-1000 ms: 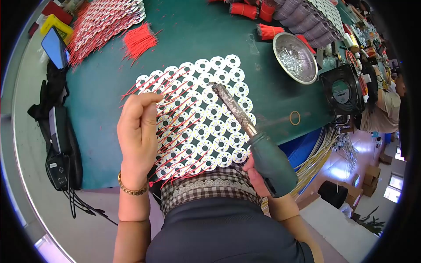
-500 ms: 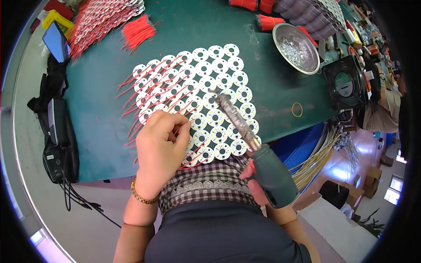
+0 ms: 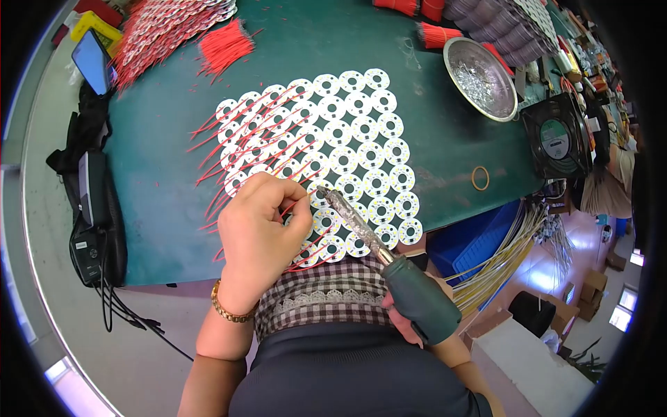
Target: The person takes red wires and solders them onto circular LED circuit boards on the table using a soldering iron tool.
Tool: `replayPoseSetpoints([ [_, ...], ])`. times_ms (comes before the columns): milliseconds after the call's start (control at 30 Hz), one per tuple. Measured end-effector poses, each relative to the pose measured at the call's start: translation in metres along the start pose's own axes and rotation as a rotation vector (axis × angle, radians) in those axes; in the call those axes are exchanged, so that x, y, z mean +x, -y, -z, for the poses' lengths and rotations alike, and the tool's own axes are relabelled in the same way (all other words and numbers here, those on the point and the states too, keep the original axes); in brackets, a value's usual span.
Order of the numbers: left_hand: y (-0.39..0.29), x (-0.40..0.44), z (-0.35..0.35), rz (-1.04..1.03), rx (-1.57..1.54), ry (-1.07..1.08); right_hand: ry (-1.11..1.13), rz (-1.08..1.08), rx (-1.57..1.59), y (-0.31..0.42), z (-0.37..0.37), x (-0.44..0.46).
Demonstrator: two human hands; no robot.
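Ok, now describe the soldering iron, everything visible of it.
The soldering iron has a thick, dark green handle, apparently plastic, then a short, shiny metal collar and a long, mottled grey, rough-looking barrel ending in a dark tip. It slants over the white ring-shaped boards, handle nearer the person's body, tip pointing forward and left. The right hand, partly hidden behind the handle, holds it. The tip is close to the left hand; whether it touches a board is unclear.
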State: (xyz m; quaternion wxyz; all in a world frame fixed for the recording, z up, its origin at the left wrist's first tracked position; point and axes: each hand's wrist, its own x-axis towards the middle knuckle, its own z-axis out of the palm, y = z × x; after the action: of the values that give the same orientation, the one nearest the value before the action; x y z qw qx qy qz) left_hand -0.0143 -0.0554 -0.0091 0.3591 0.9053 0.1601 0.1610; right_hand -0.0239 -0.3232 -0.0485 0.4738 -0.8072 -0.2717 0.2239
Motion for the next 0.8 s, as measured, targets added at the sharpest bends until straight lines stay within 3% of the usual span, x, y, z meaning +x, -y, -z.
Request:
replayPoseSetpoints([
  [100, -0.001, 0.001, -0.001, -0.014, 0.018, -0.003, -0.045, 0.194, -0.087, -0.014, -0.007, -0.006],
  [200, -0.006, 0.004, 0.0, 0.01, 0.023, 0.013, -0.076, 0.058, 0.068, -0.005, -0.004, 0.0],
  [300, -0.007, 0.006, 0.0, 0.042, 0.051, 0.041, -0.137, 0.352, -0.164, 0.003, 0.004, 0.011],
  [400, -0.005, 0.007, 0.001, 0.035, 0.06, 0.053, -0.145, 0.284, -0.033, 0.003, -0.001, 0.01],
  [700, 0.0, 0.007, 0.003, -0.032, 0.046, 0.056, -0.216, 0.294, -0.201, 0.01, -0.006, 0.01],
  [800, 0.001, 0.007, 0.004, -0.064, 0.055, 0.058, -0.165, 0.056, 0.028, -0.017, -0.011, -0.013],
])
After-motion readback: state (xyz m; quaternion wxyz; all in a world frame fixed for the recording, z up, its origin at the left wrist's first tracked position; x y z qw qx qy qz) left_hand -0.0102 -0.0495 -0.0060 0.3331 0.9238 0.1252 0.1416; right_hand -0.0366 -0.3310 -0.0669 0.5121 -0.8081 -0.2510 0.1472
